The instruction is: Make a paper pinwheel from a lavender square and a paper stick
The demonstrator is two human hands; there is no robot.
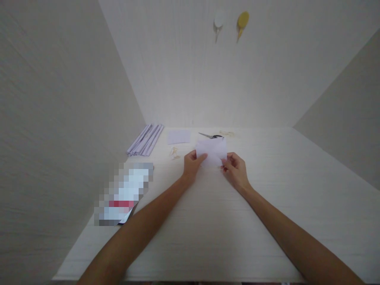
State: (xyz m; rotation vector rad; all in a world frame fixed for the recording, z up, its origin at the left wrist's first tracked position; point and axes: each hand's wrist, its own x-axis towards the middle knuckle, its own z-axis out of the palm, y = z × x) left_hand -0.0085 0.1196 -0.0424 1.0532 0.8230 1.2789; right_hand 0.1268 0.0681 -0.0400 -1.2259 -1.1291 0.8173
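Observation:
A small pale lilac sheet of paper is held up over the white table. My left hand pinches its lower left corner, thumb on top. My right hand grips its lower right edge. Both arms reach forward from the near edge of the table. Just behind the sheet lie scissors with dark handles, partly hidden by the paper.
A bundle of folded lilac paper strips lies at the back left, and a flat lilac sheet beside it. Small wooden bits lie near the sheet. A blurred flat object sits at left. Two hooks hang on the back wall.

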